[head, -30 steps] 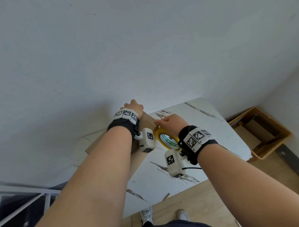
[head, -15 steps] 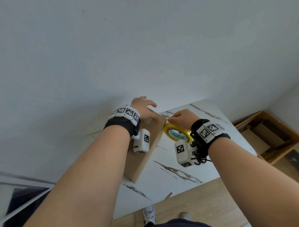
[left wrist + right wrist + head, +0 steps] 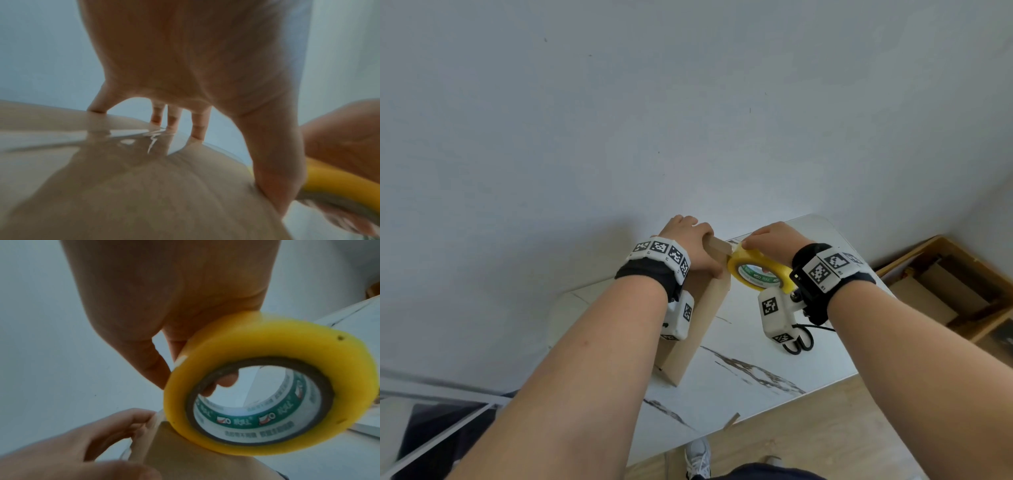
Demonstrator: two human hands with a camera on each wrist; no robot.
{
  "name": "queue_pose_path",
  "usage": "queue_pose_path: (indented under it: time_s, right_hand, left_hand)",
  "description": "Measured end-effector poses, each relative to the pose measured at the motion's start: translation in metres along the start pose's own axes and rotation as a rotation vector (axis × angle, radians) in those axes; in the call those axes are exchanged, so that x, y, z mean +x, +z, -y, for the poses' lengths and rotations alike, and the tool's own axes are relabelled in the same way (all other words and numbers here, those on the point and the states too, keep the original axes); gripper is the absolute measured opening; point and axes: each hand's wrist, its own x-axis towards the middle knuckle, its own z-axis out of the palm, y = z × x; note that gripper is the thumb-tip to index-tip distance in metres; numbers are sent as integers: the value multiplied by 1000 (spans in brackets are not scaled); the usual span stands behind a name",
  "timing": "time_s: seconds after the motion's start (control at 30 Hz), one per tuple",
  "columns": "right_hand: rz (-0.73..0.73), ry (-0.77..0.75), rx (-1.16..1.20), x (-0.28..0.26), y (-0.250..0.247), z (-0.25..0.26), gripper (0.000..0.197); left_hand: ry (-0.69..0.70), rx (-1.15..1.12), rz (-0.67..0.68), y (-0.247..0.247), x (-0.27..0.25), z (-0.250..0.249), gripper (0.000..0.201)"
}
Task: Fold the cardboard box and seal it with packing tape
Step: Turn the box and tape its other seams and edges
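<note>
A brown cardboard box [image 3: 698,318] stands upright on the white marble table [image 3: 756,363]. My left hand [image 3: 693,240] grips its top, fingers curled over the far edge and thumb against the near face [image 3: 273,162]. Clear glossy tape [image 3: 123,134] lies across the box top [image 3: 144,186]. My right hand [image 3: 770,240] grips a yellow packing tape roll [image 3: 756,270], with fingers reaching into its core [image 3: 226,381]. The roll [image 3: 267,340] touches the box's upper right corner [image 3: 185,456], right beside my left hand [image 3: 82,443].
Black-handled scissors [image 3: 799,342] lie on the table under my right wrist. A wooden crate [image 3: 914,260] holding cardboard sits on the floor at the right. A pale wall rises just behind the table. A cardboard scrap [image 3: 732,419] lies at the table's near edge.
My left hand went from spread fingers to a grip on the box's top edge. The right hand brought the tape roll back left against the box's top corner.
</note>
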Motion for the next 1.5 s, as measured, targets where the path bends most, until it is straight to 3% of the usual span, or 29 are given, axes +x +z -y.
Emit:
queue_pose_path:
  time_s: [0.13,0.3,0.47,0.63,0.93,1.2,1.33,1.5]
  right_hand:
    - [-32,-26,17,0,10,-11,17]
    - [-74,-37,-78,13,26,-16,30]
    - [-60,-87,-169,20,29,-13,22]
    - [-116,-72,-317,23,28,-12,32]
    - [-268,-128,8,21,30,-46,37]
    - [-403,-115,152,11,29,-80,39]
    - [-350,46,81,7,36,-108,37]
    - [-91,250,-183,5,56,-144,25]
  left_hand:
    - [-6,-15,-16,2,3,-2,84]
    - [-62,-49,-12,2,1,-5,86]
    - [-148,-69,-17,4,-2,-5,87]
    - [-198,-100,-35,7,-6,-7,89]
    - [-301,-193,-52,14,-7,-14,88]
    - [-405,-114,-33,11,5,-22,82]
    - [-445,-82,-31,11,7,-21,86]
    - [-470,-73,-21,9,8,-22,91]
